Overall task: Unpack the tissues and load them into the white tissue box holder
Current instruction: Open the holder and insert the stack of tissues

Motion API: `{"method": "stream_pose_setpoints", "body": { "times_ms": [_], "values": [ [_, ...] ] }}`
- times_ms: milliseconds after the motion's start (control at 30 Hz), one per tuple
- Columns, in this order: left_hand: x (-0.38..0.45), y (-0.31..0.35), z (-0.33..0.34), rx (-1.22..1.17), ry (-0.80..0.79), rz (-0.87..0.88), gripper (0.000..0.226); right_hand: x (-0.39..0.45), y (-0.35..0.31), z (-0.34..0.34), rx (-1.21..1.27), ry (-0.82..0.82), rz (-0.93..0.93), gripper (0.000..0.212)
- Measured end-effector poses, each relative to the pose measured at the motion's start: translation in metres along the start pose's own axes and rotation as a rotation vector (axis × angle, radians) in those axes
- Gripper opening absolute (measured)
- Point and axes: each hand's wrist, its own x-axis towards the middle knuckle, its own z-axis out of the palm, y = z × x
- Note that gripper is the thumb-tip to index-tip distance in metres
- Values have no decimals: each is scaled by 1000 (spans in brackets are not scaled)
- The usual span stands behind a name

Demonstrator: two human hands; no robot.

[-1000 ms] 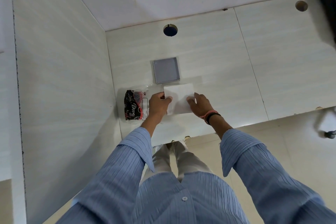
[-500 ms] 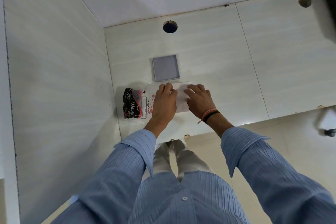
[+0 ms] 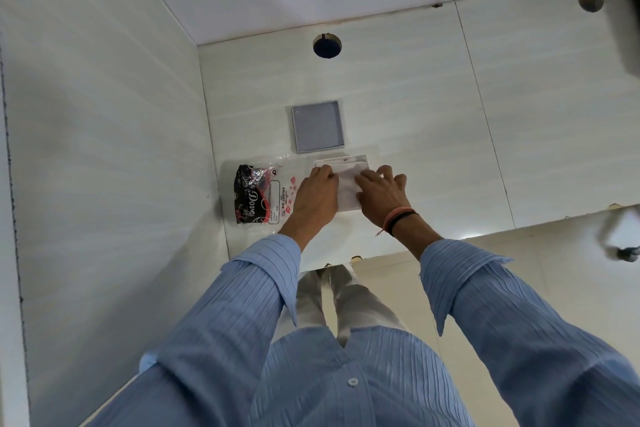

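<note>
My left hand (image 3: 316, 196) and right hand (image 3: 380, 197) press flat on a white stack of tissues (image 3: 347, 188) lying on the pale desk (image 3: 433, 135), near the corner where it meets the side wall. Neither hand has a closed grip: the fingers of both lie spread over the stack, holding it down rather than clutching it. The tissues appear to be out of their wrapper, though a clear edge along the far side of the stack (image 3: 341, 160) could be plastic; I cannot tell for certain. The printed plastic wrapper (image 3: 258, 194), dark and red at one end, lies crumpled just beside my left hand, touching or nearly touching the stack. The square tissue box holder (image 3: 317, 126) sits open just beyond the tissues, apart from them, and its inside looks empty.

By my judgement the unpacking is done or nearly so, and the loading has not begun. What is left: gather the stack, perhaps square or fold it to fit, lift it over the holder's rim, and settle it inside.
</note>
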Motion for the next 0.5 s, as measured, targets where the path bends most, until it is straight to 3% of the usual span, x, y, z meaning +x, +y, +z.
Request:
{"method": "stream_pose_setpoints", "body": {
  "times_ms": [200,300,500],
  "values": [
    [1,-9,-10,-52,-81,20,48,-4,-2,-10,36,-36,-40,44],
    [0,-13,-7,4,-122,28,44,-2,2,-5,43,-96,-41,44],
    [-4,-8,10,68,-29,24,38,2,0,9,113,-16,-6,38]
  ]
}}
